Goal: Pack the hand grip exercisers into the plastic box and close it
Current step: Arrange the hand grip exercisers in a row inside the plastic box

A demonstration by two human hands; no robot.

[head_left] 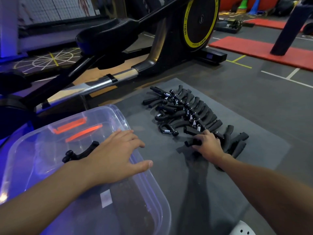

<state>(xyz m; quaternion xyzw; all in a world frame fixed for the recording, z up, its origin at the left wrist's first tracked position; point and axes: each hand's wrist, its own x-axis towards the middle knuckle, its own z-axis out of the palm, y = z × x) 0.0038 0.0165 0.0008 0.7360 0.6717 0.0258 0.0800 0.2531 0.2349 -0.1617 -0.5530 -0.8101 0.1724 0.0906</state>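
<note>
- Plastic box, clear and open-topped, lay under the left hand, whose straight fingers were spread palm-down over its rim.
- One black exerciser sat inside, beside that wrist.
- The right hand curled its fingers round a foam-handled exerciser on the grey mat.
- Beyond its knuckles ran the row of hand grip exercisers, with black handles and silver springs.
</note>
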